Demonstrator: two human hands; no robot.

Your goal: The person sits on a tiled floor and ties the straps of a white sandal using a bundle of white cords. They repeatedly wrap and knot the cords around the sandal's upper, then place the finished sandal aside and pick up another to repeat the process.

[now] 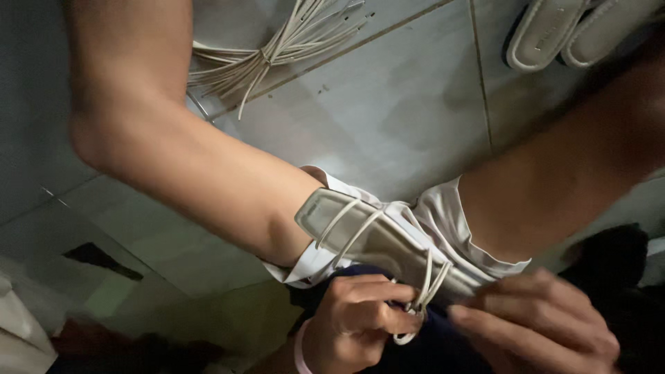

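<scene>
Your left hand (360,318), a pink band at its wrist, pinches the white cords (419,305) crossing a grey sandal sole (374,239), its fingers closed on them. Your right hand (540,325) grips the sole's near end, fingers curled shut on it. The sole lies across your lap, between both forearms. On the tiled floor (388,104) beyond lie a bundle of white cords (277,48) and more grey soles (575,28).

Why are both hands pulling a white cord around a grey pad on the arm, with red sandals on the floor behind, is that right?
Not quite: the sandals are pale beige, not red. The head view shows it. The left hand and right hand do work the white cord around the grey pad on the arm.
</scene>
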